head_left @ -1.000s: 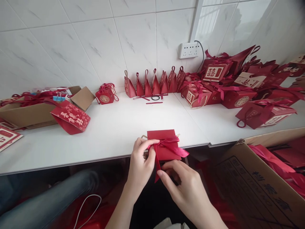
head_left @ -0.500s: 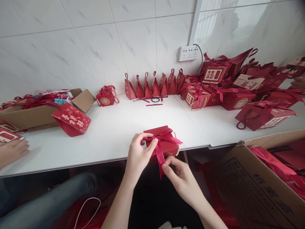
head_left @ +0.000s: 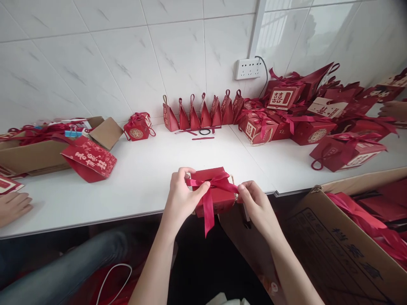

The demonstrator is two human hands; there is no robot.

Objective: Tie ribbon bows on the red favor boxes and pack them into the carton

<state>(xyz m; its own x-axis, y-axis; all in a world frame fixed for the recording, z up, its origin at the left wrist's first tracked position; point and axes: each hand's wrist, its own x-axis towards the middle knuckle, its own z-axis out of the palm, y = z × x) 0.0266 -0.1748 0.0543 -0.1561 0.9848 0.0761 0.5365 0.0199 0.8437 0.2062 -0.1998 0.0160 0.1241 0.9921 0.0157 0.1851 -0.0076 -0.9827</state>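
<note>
White tabletop (head_left: pixel 143 169) bears seven red pouches (head_left: pixel 205 119); left grip (head_left: pixel 182 195) holds one box (head_left: pixel 223 201), right grip (head_left: pixel 259 205) one ribbon end (head_left: pixel 232 187).

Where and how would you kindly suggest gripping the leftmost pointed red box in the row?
Probably by the loop at its peak, pinched from above: the pointed red box stands upright, its loop rises free, and a neighbour crowds its right.

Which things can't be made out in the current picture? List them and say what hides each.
- Head view: the left hand's lower fingers, behind its own palm and the red gift box.
- Head view: the gift box's underside, turned away from the camera.
- Head view: the arm beyond the co-worker's hand, cut off by the left edge.
- Head view: small print on the large carton, too dim and blurred.
</note>
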